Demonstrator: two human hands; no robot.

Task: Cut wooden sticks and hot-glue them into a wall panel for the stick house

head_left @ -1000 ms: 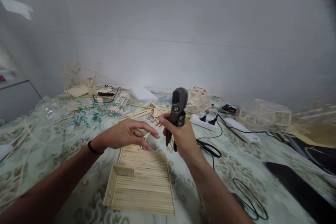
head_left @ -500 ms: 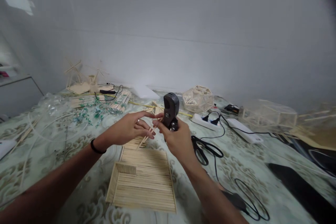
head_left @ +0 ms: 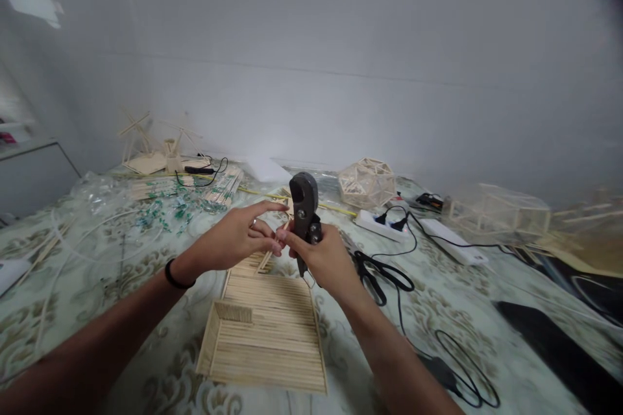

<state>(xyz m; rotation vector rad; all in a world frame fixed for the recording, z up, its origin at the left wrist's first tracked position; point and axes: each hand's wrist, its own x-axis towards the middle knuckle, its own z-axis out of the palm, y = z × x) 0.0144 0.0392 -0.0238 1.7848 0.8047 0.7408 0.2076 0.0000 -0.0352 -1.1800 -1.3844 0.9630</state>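
My right hand (head_left: 325,257) is closed around a dark grey hand cutter (head_left: 302,207), which stands upright with its curved jaw at the top. Thin wooden sticks (head_left: 263,263) slant down from between my hands. My left hand (head_left: 248,233), with a ring and a black wristband, pinches these sticks between thumb and fingers while its index finger reaches toward the cutter. The fingertips of both hands meet, so the gripped stick ends are partly hidden. Below them on the table lies a slatted stick panel (head_left: 272,337) with a low wall at its left corner.
Black-handled scissors (head_left: 382,275) lie right of my right hand. A white power strip (head_left: 382,225) with plugs and cables sits behind. Stick models (head_left: 367,183) stand along the wall. Bundled sticks (head_left: 224,187) and plastic wrappers (head_left: 95,193) are at back left; a black slab (head_left: 559,350) lies right.
My right hand has brought the cutter a little left and turned it more upright. The fingertips of both hands are closer together. The panel has stayed in place.
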